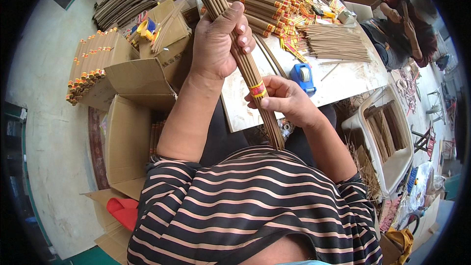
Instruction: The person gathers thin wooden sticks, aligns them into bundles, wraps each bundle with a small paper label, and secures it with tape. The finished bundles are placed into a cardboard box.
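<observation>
A bundle of thin brown incense sticks (251, 71) slants across in front of me, its upper end to the left and its lower end near my shirt. My left hand (221, 37) is wrapped round its upper part, thumb on top. Lower down, a red and yellow paper band (257, 89) circles the sticks. My right hand (289, 100) pinches the bundle at this band between thumb and fingers; some fingertips are hidden behind it. Just past that hand, a blue tape dispenser (303, 78) stands on the white table (235, 110).
Banded bundles (260, 7) and loose sticks (336, 43) lie on the table. An open cardboard box (128, 137) stands at my left, near stacked bundles (91, 66). To the right sits a white tub (405, 159) of sticks. Another person (407, 29) works at the far right.
</observation>
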Tool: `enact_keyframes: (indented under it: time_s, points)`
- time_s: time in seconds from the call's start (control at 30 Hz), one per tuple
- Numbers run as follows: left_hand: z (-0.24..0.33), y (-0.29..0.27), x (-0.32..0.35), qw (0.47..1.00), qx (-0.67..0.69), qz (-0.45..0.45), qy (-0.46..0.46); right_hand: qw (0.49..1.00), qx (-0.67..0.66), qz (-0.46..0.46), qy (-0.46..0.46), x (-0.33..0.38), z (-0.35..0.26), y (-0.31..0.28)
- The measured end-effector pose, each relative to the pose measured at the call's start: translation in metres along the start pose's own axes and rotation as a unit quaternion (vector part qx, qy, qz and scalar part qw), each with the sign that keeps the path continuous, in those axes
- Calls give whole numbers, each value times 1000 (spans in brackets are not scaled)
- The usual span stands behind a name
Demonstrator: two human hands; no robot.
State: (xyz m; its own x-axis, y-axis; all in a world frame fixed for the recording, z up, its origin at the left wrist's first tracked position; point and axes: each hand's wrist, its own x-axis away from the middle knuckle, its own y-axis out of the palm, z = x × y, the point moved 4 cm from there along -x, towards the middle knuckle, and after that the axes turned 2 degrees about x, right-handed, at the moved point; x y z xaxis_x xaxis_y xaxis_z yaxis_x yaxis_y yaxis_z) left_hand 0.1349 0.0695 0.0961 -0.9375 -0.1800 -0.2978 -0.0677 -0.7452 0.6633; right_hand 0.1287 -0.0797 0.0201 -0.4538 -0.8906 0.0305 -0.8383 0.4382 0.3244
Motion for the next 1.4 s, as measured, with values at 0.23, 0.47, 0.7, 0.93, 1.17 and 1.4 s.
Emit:
enact_keyframes:
  time_s: [0.23,0.47,0.7,0.93,1.17,1.4]
  points:
    - [-1,10,12,1000,-12,-17,22,1000,5,25,-9,7,-6,9]
    - [-43,-12,74,972,-77,-127,-182,991,-113,-11,-65,6,-14,13]
    - [-45,-12,75,992,-74,-59,-84,991,47,120,-34,6,-15,13]
    - [-47,-15,85,995,-41,-32,-87,934,211,244,-156,21,-30,2]
    - [-55,-19,93,994,-6,-11,-108,933,239,215,-161,18,-29,10]
    - [-60,-13,95,993,19,-1,-121,962,130,215,-104,18,-28,14]
